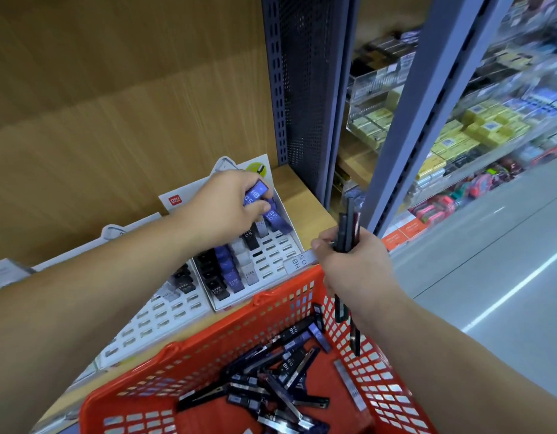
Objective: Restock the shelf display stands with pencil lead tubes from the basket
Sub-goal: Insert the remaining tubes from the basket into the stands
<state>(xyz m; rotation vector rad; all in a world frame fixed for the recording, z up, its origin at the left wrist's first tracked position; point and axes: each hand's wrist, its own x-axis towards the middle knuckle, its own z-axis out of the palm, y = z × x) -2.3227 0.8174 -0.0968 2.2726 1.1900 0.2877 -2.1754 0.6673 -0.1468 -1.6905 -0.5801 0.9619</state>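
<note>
Blue tube (255, 192), marked HB 0.5: pinched between thumb and fingers of my left hand (227, 205), over the back right corner of the display stand (272, 250). The tube is tilted, with its upper end clear of the fingers.

The display stand is white and slotted, and sits on the wooden shelf (302, 203). Its left columns hold black, blue and grey tubes. The slots at front right show no tubes.

A second stand (159, 313) sits just beside it on the left, with a few tubes at the back.

My right hand (355, 264) is curled round a bundle of dark tubes (349, 222) held roughly upright. Their ends stick out above and below the fist. A pale grey tube (299, 261) marked HB 0.5 pokes left from the fingertips, near the stand's front corner. I cannot tell how it is gripped.

The red basket (270, 303) is below both hands, its far rim against the shelf edge. Loose tubes (286, 371), mostly dark, lie jumbled in its bottom.

A grey upright (302, 89) rises behind the stand. Far right, blurred: shelves with yellow boxes (483, 130) and a grey floor (496, 277).
</note>
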